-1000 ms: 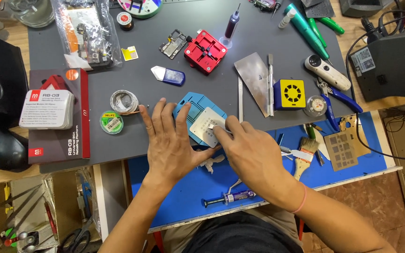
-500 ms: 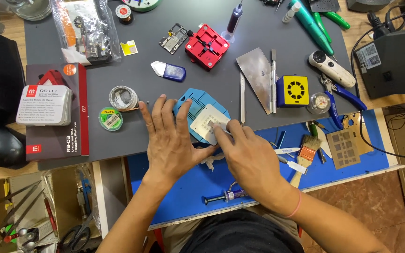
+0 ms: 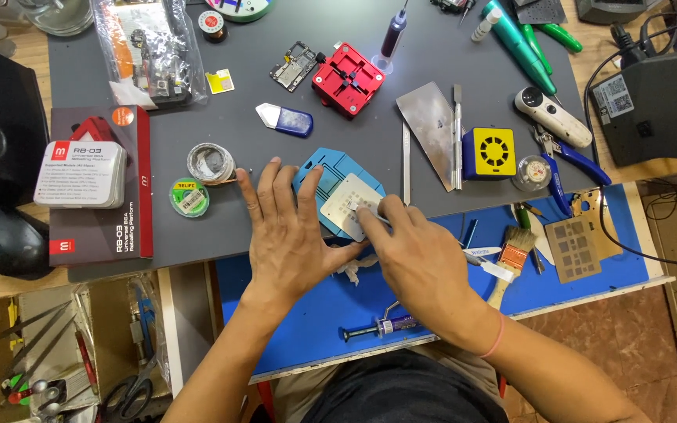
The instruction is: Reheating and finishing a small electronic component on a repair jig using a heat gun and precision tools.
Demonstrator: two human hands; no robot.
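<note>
A blue platform [image 3: 332, 174] lies on the dark grey mat [image 3: 229, 133], with a square silver stencil [image 3: 346, 205] on top of it. My left hand [image 3: 287, 231] lies flat, fingers spread, pressing on the platform's left edge. My right hand [image 3: 421, 262] grips a thin metal tool [image 3: 368, 213] whose tip rests on the stencil. A crumpled white wipe [image 3: 358, 268] shows between my two hands.
A red fixture [image 3: 348, 78], circuit board [image 3: 293, 67], solder wick rolls [image 3: 210, 163], yellow box [image 3: 494, 152], metal spatulas [image 3: 432, 125], brush [image 3: 511, 254], syringe [image 3: 378, 327], spare stencil [image 3: 575, 249] and boxed kit [image 3: 92, 184] surround the spot. A black station [image 3: 656, 102] stands far right.
My hands stay on the platform and stencil. My right hand has shifted slightly with the tool on the stencil; the view moved a little.
</note>
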